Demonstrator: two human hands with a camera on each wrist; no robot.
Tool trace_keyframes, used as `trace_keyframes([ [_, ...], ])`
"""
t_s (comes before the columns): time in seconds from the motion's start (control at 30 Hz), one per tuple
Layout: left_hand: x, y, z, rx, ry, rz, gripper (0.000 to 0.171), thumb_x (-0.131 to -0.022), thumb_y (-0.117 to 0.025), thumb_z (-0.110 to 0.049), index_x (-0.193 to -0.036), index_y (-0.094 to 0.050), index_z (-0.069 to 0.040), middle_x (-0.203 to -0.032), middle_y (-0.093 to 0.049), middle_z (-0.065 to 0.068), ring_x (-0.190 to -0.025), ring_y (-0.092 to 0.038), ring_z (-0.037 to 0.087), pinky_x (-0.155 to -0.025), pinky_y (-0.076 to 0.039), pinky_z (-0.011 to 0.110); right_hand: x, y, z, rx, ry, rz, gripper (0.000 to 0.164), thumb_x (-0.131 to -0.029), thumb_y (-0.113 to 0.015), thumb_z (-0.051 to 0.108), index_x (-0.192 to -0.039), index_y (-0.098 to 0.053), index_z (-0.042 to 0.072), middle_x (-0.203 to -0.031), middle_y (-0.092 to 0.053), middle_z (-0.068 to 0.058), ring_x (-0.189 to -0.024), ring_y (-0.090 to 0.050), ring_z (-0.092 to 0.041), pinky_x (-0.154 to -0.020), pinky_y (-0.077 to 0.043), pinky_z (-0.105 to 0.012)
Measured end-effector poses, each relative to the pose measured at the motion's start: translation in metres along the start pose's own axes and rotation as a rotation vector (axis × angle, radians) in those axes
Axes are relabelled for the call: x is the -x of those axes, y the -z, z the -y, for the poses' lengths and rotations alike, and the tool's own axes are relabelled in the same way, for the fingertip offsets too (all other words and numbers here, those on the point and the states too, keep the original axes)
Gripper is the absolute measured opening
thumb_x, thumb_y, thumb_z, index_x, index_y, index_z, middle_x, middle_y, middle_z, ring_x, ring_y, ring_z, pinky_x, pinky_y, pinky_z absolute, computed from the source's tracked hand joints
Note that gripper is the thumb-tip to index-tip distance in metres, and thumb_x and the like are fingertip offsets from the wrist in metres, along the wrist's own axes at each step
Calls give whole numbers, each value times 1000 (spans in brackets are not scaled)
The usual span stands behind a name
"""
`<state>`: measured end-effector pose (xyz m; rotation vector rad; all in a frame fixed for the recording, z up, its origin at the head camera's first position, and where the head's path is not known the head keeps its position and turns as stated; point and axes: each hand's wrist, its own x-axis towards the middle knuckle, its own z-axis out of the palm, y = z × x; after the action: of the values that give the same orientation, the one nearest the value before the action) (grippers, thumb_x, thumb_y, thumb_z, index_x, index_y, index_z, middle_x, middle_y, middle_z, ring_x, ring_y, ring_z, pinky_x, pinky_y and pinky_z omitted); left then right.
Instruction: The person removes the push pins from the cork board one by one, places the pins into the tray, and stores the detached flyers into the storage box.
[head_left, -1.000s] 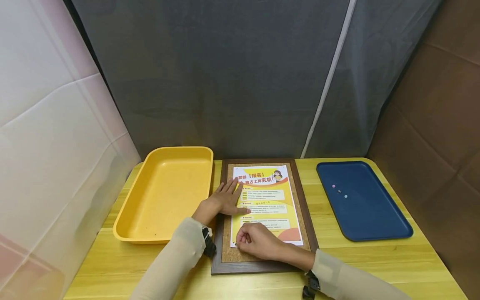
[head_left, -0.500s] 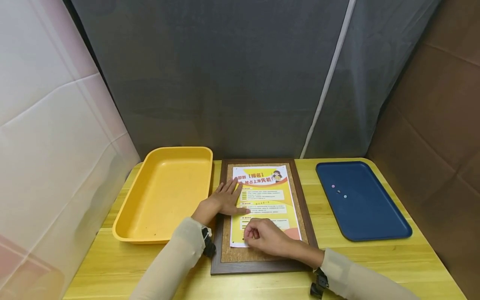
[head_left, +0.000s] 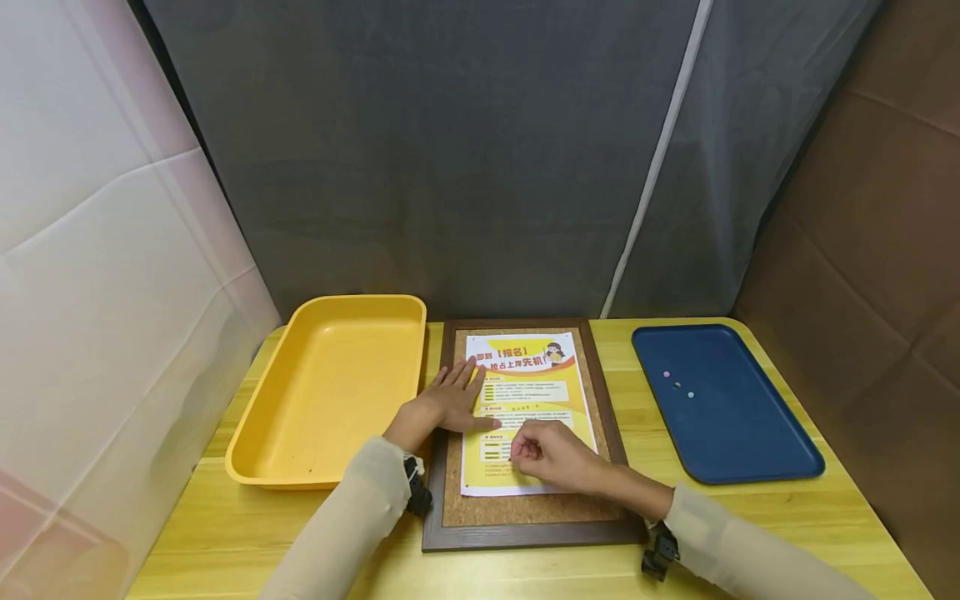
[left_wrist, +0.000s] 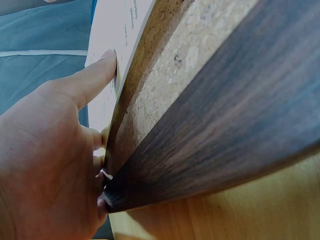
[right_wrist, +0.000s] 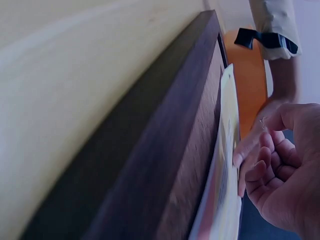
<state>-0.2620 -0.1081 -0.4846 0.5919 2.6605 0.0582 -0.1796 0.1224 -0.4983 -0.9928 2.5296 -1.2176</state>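
Observation:
A yellow and white printed poster lies on a cork board with a dark wooden frame. My left hand rests spread on the poster's left side, its thumb pressing the sheet. Over the lower right of the poster hovers my right hand, fingers curled. Between its thumb and forefinger it pinches a small pushpin, whose thin point shows in the right wrist view; its head is hidden. Small dots sit at the poster's top corners and at its lower left corner.
To the left stands a deep yellow tray. A flat blue tray on the right holds several tiny pushpins. Both rest on the wooden table, with a grey curtain behind and cloth walls at either side.
My right hand has moved right and slightly up from the poster's lower left corner, uncovering that corner. The left hand has stayed in place.

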Motion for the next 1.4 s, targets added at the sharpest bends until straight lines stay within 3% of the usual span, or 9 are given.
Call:
trace_keyframes([
  [0.37, 0, 0, 0, 6, 3, 3, 109, -97, -51, -76, -171, -8, -10, -178, 2, 14, -165, 1, 31, -132, -4, 52, 8, 18, -16, 12, 55, -53, 15, -92, -73, -3, -87, -71, 11, -80, -62, 8, -72, -54, 0, -63, -51, -20],
  [0.63, 1, 1, 0, -8, -8, 12, 108, -98, -49, -76, -171, -6, -9, -178, 4, 14, -165, 2, 32, -132, -3, 53, 15, 30, -31, 27, 12, -59, 14, -94, -74, 1, -88, -71, 13, -81, -62, 9, -72, -54, -1, -64, -51, -21],
  [1.4, 2, 1, -1, 8, -5, 5, 107, -98, -50, -75, -172, -4, -11, -178, 5, 13, -165, 4, 31, -132, -3, 53, 34, 77, -66, 150, 13, -85, 16, -90, -73, -4, -89, -71, 12, -76, -57, 10, -66, -49, -1, -58, -44, -20],
])
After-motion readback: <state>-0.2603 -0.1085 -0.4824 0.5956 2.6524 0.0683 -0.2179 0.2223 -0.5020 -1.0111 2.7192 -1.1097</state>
